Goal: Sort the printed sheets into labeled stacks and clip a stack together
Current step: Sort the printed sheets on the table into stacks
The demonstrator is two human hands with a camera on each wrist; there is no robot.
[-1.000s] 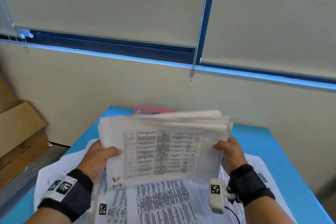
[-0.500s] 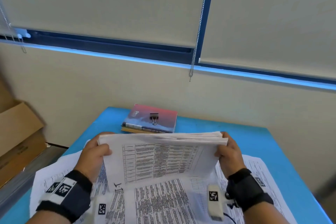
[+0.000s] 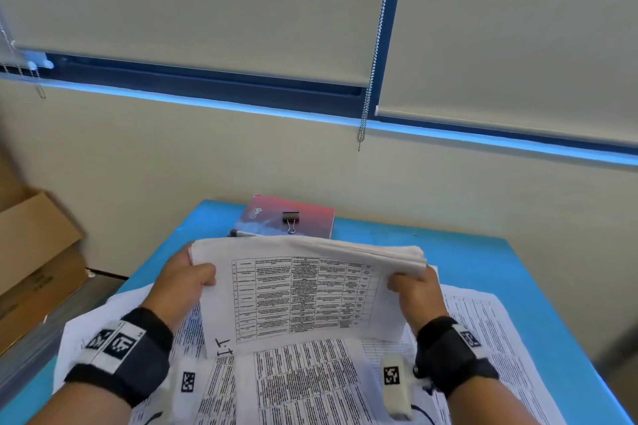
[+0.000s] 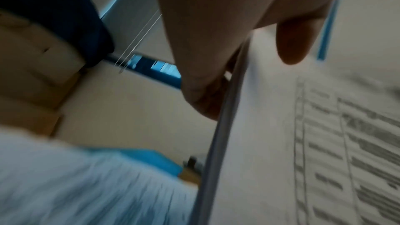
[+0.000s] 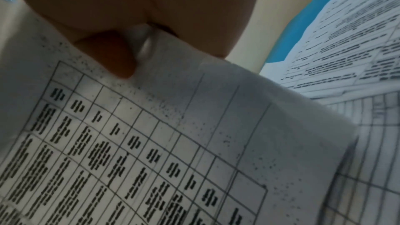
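I hold a thick stack of printed sheets (image 3: 303,293) on edge over the blue table (image 3: 483,266); its front page shows a table and a handwritten mark at the lower left. My left hand (image 3: 186,283) grips the stack's left side, thumb on the front page (image 4: 292,44). My right hand (image 3: 414,290) grips the right side, thumb (image 5: 112,54) pressed on the page. Loose printed sheets (image 3: 303,386) lie spread flat on the table beneath. A black binder clip (image 3: 290,219) rests on a red book (image 3: 310,217) at the table's far edge.
A beige wall with roller blinds and a hanging bead chain (image 3: 371,72) stands right behind the table. Cardboard boxes (image 3: 31,252) sit on the floor to the left. More sheets (image 3: 497,331) lie to the right of my right hand.
The stack has come down and toward me, its lower edge now near the sheets on the table, uncovering the red book and binder clip. Both hands kept their grip.
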